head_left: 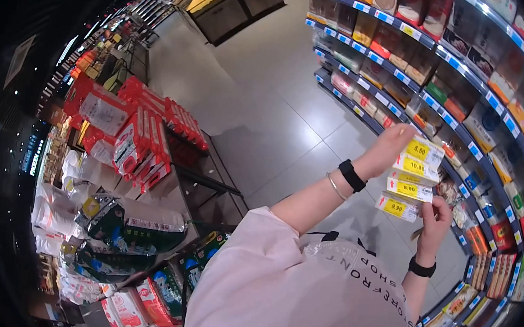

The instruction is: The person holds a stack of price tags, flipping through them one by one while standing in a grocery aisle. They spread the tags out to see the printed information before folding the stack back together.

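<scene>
Several white-and-yellow price tags (416,166) are held in a staggered stack in front of the shelves, with 5.50, 10.80, 8.90 and 9.90 printed on them. My left hand (393,145), with a black band and a bangle at its wrist, is closed on the upper end of the stack. Lower down, my right hand (437,217) pinches the right edge of the lower tags between thumb and fingers. It has a black band (421,266) at its wrist too. Part of the tags' left edge is behind my left fingers.
Shelves (406,83) of packaged goods with label strips curve along the right. To the left, a display stand (207,180) carries red packs (142,144) and green bags (128,233). Grey tiled floor (268,95) runs between them; a dark bin (238,12) stands further off.
</scene>
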`<state>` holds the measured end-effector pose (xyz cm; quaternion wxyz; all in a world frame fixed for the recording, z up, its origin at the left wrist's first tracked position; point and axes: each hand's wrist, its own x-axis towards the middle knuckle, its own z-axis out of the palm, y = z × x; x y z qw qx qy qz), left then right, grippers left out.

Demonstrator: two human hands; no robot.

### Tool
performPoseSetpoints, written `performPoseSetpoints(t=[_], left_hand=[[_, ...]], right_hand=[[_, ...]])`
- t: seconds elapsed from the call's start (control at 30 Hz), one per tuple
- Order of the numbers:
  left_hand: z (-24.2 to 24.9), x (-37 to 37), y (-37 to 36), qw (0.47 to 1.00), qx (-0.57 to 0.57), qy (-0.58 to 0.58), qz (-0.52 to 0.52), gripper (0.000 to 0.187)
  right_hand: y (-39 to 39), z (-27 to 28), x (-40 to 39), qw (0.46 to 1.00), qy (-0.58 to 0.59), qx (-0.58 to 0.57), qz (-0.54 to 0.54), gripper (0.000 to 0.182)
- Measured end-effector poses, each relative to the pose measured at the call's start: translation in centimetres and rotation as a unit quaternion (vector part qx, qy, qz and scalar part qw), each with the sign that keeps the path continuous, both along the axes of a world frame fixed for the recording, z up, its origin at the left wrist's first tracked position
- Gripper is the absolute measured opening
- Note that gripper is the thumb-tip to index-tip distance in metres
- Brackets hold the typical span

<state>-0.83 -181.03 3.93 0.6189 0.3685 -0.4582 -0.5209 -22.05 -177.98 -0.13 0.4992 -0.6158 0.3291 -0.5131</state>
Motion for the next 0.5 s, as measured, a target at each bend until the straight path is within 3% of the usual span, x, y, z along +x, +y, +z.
performPoseSetpoints(t=[0.2, 0.3, 0.4, 0.43, 0.5], left_hand=[[0.4, -0.8, 1.0, 0.999, 0.029, -0.044, -0.015, 0.036], [-0.3, -0.7, 0.9, 0.995, -0.008, -0.089, 0.037, 0.034], [0.9, -0.7, 1.4, 0.985, -0.089, -0.145, 0.037, 0.032], [0.8, -0.9, 1.4, 0.99, -0.06, -0.121, 0.035, 0.033], [1.4, -0.7, 1.5, 0.979, -0.076, -0.185, 0.04, 0.032]], right_hand=[[-2.0, -0.1, 0.3, 0.999, -0.023, 0.02, -0.014, 0.006], [-2.0, 0.6, 1.1, 0.997, -0.038, 0.059, -0.026, 0.01], [-1.4, 1.3, 2.0, 0.99, -0.117, 0.083, -0.011, 0.023], [-1.0, 1.9, 2.2, 0.988, -0.125, 0.086, -0.022, 0.026], [-0.7, 1.9, 2.4, 0.989, -0.119, 0.076, -0.049, 0.03]])
